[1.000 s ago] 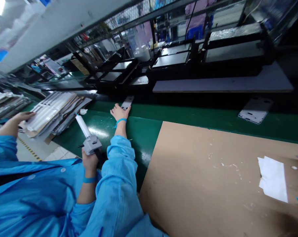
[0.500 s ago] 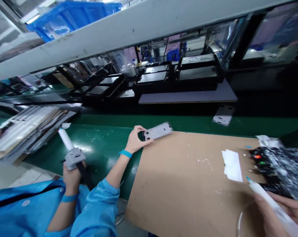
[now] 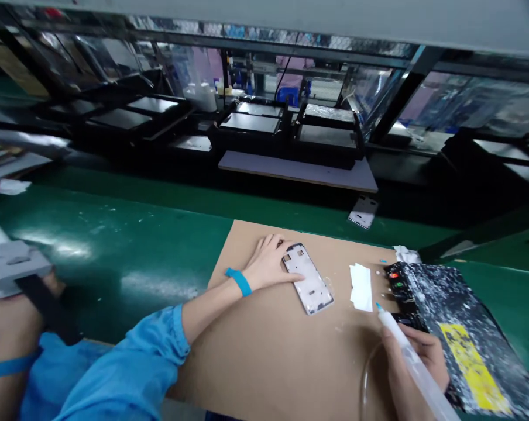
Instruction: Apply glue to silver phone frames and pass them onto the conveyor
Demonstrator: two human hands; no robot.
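My left hand (image 3: 271,264) grips a pale phone frame (image 3: 309,282) by its upper left edge, thumb on its face and fingers behind the top corner. The frame lies at a slant on or just over the brown board (image 3: 264,351); I cannot tell whether it touches. In my right hand (image 3: 416,365) is a white glue syringe (image 3: 411,356) with a blue needle tip, pointing up and left, closed in my fingers. Its tip is near a torn white paper (image 3: 361,287). A clear tube (image 3: 366,374) curves beside my right hand.
A speckled black dispenser box (image 3: 461,327) with lit digits stands at right. Another phone frame (image 3: 363,211) lies behind the board, near a raised shelf board (image 3: 299,169) bearing black trays (image 3: 251,140). At left, another person's hand (image 3: 10,318) holds a white tube with a grey clamp (image 3: 16,269).
My left hand has brought the phone frame from the board's far left corner inward and turned it. The syringe stays in my right hand. The view has swung right and down.
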